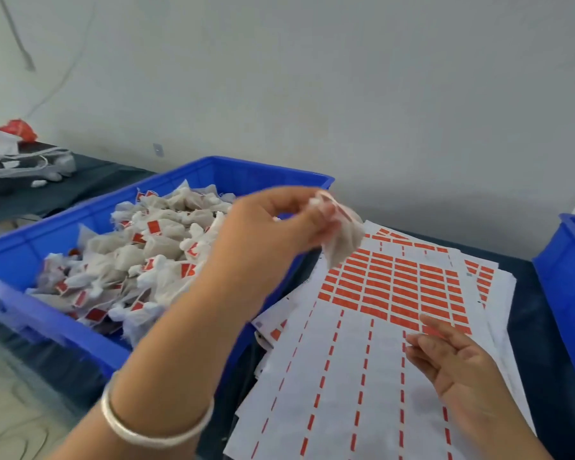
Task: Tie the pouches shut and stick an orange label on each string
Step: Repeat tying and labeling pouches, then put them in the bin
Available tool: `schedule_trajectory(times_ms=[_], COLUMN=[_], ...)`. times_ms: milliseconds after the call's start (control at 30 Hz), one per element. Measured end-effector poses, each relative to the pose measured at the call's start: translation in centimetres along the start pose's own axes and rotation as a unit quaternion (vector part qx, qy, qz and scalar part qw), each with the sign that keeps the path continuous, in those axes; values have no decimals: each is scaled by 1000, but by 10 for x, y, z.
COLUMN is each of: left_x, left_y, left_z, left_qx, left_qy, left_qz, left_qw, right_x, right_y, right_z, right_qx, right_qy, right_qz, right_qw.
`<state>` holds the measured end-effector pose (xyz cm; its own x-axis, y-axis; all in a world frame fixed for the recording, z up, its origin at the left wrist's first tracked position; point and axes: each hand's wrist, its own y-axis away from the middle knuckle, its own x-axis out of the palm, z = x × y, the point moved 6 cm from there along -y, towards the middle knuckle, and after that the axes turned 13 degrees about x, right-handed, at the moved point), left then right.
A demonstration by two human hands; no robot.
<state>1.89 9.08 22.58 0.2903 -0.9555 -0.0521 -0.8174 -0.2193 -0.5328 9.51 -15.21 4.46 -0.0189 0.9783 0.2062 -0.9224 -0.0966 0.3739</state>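
A blue crate (166, 180) is seen at the left of a dark table (525, 293), filled with white pouches (140, 260) tied shut and tagged with orange labels (154, 226). Just beside it, sheets of stickers (362, 376) are spread in an overlapping stack; on the top sheet the far rows of orange stickers (399, 290) are left, the near rows peeled. The left hand (266, 240) is raised over the crate's right edge, a single pouch (342, 240) pinched by its top between the fingertips and hanging above the sheets. The right hand (458, 363) is held released, fingers relaxed, above the sheet's near right part. A silver bangle (153, 423) is worn on the left wrist.
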Motion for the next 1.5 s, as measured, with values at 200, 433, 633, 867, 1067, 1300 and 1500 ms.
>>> schedule_trajectory(times_ms=[200,433,633,867,1067,1300,1500], left_x=[-105,-165,-154,-109,19,118,160], left_y=[-24,-38,-32,-28,20,69,89], left_z=[-13,48,89,27,13,109,159], left_qx=[64,-91,-185,-20,39,-73,-39], left_qy=[-128,-470,-389,-418,-273,-340,-408], left_qz=[-127,-58,14,18,231,451,425], left_qw=[982,876,902,908,933,822,807], right_x=[4,1,4,13,33,-26,-163], right_y=[-7,-11,-8,4,36,130,144], right_z=[-13,-21,-19,-16,-3,99,156], right_qx=[29,51,5,-25,-45,-183,-95], right_qy=[59,135,220,282,348,341,412], right_qz=[-1,-29,-47,-50,-44,-144,-354], right_qw=[998,989,974,958,935,911,834])
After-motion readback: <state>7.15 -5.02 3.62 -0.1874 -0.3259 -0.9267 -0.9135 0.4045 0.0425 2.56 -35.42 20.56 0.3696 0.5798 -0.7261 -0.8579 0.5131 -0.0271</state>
